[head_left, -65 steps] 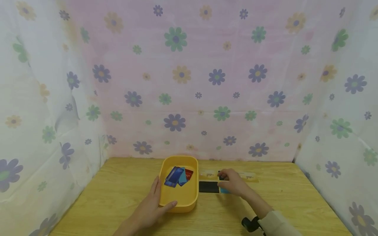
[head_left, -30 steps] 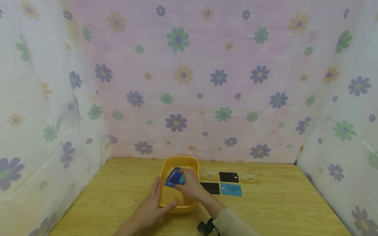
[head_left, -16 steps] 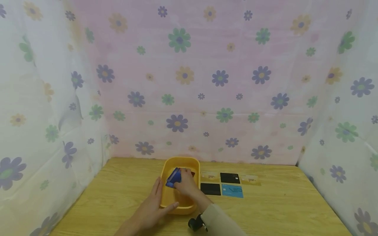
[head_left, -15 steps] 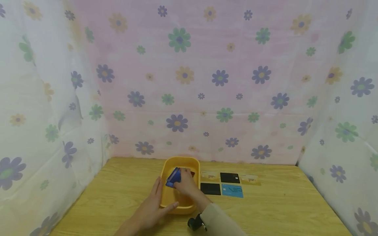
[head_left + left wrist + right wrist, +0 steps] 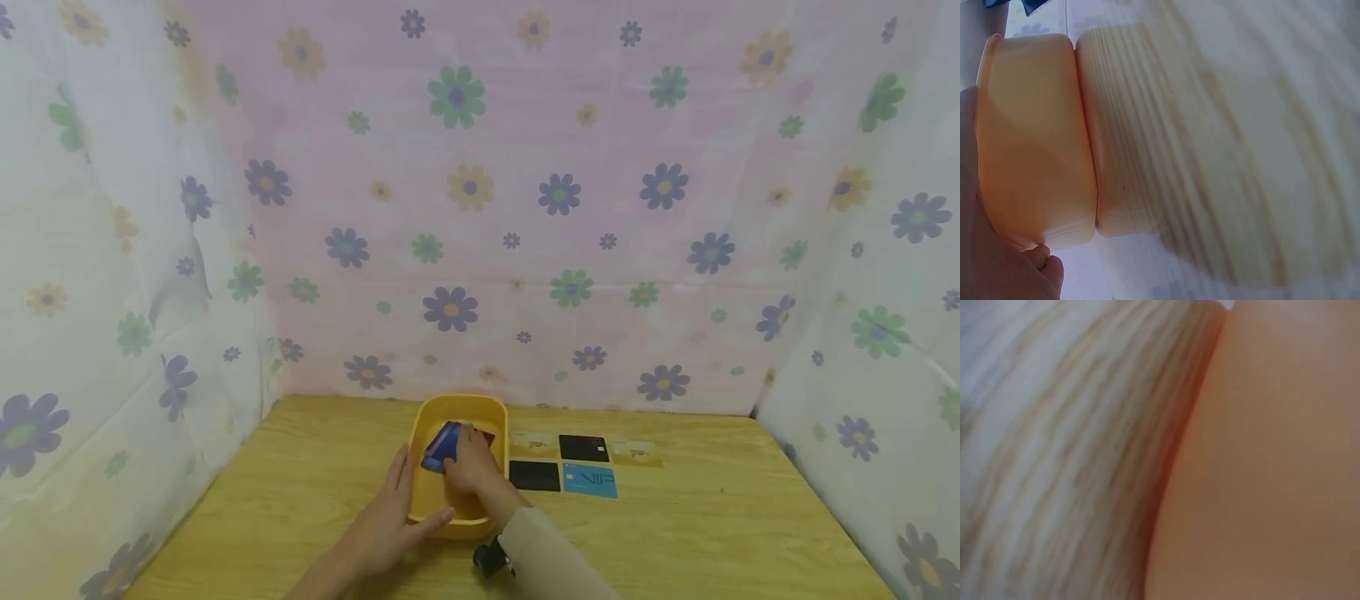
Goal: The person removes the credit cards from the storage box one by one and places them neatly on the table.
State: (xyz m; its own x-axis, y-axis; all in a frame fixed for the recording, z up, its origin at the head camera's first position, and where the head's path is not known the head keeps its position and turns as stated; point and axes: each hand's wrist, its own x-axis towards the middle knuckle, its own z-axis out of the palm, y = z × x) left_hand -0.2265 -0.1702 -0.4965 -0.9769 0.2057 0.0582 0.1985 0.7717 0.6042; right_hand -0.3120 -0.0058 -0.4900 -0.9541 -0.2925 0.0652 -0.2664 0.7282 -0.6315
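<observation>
In the head view my left hand [image 5: 378, 521] holds the yellow plastic box [image 5: 459, 521] at its left side, thumb over the near rim. The left wrist view has the box wall [image 5: 1035, 137] close up, with fingertips at its lower corner. My right hand [image 5: 474, 465] reaches down inside the box, thumb and fingers bent over the cards there. Dark-blue plastic cards [image 5: 441, 447] show left of its fingers, and a red card [image 5: 489, 437] edge shows to the right. Whether a card is pinched I cannot tell. The right wrist view shows only the box wall [image 5: 1260, 456] and wood.
Right of the box, cards lie in two rows on the wooden table [image 5: 712, 517]: pale gold cards [image 5: 637, 452], a black card with a chip [image 5: 585, 448], a plain black card [image 5: 534, 477] and a light-blue VIP card [image 5: 590, 480]. Flowered cloth [image 5: 510, 208] surrounds the table.
My right hand has left the cards on the table and moved left into the box. A light-blue card in the box is now hidden beneath it. My left hand stays on the box.
</observation>
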